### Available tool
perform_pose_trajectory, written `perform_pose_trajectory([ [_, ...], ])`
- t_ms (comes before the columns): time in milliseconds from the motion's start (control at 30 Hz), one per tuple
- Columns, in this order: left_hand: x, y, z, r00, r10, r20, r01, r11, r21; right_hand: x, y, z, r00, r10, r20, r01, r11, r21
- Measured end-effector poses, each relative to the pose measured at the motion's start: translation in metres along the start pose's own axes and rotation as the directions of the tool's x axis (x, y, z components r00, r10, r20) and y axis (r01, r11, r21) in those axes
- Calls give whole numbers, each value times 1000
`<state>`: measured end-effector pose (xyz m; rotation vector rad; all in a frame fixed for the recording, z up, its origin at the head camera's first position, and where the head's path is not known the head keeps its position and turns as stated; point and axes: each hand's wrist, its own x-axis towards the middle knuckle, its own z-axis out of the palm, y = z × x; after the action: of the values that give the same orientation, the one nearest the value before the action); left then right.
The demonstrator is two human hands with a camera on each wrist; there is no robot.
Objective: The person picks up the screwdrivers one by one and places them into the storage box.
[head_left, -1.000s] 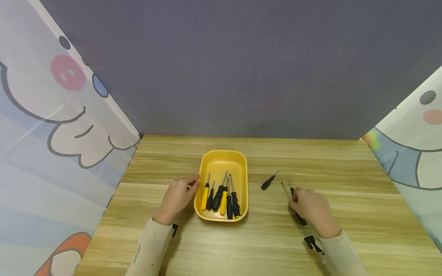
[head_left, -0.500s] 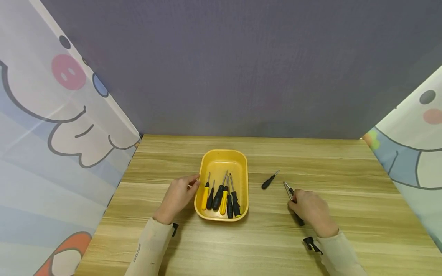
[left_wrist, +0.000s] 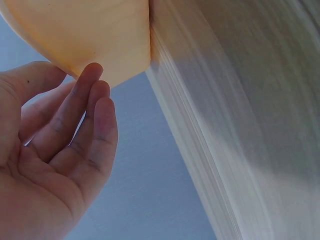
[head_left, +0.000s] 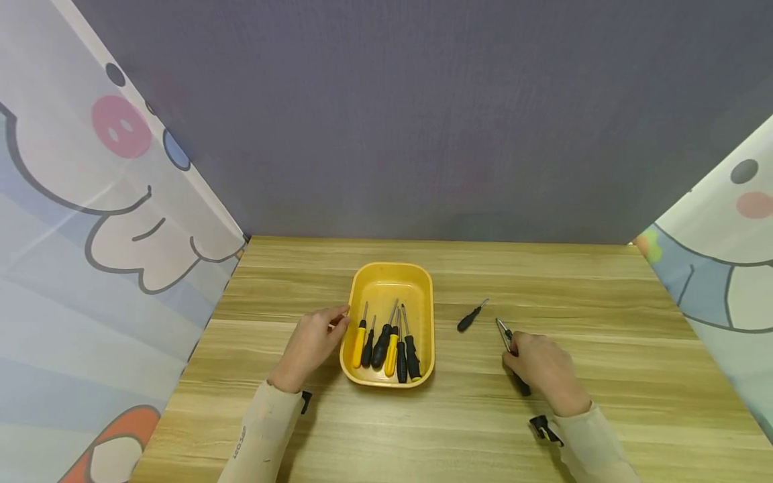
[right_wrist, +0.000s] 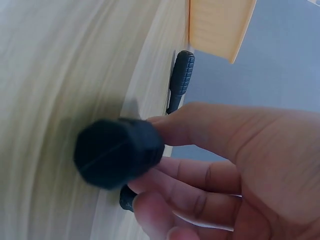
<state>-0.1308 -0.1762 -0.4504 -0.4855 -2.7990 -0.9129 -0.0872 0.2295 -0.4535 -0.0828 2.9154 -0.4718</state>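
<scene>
My right hand (head_left: 540,369) pinches a screwdriver with a dark faceted handle (right_wrist: 117,152), thumb on one side and fingers on the other, low over the table. A second black handle (right_wrist: 127,198) lies beneath it in the right wrist view, partly behind the fingers. In the head view the two shafts point away nearly side by side. My left hand (head_left: 311,345) touches the left rim of a yellow plastic tray (head_left: 391,270) with thumb and fingertips, its fingers loosely bent. Inside the tray, several screwdrivers with black or yellow handles (head_left: 359,347) lie roughly parallel, tips away from me.
Between the tray and my right hand, a small black screwdriver (head_left: 470,318) lies slantwise on the wood-grain table (head_left: 435,436). A grey panel (head_left: 423,134) rises at the table's back edge. Printed cartoon sheets (head_left: 121,268) hang on both sides.
The shafts by my right hand were spread apart a second ago and now lie close together. That hand has shifted slightly; my left hand and the tray stay put.
</scene>
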Motion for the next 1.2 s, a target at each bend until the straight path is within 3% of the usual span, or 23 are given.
perform_pose_trajectory([
  [333,0,1,0,1000,3,-4,-3,1000,-13,2,-4,-1,999,-31,-29,32,999,25],
  [600,0,0,0,1000,3,-3,-3,1000,-12,7,-21,-8,998,-50,-23,51,998,47],
  [1200,0,0,1,1000,11,-19,-11,1000,-13,26,-98,-28,966,-237,-104,243,969,45],
])
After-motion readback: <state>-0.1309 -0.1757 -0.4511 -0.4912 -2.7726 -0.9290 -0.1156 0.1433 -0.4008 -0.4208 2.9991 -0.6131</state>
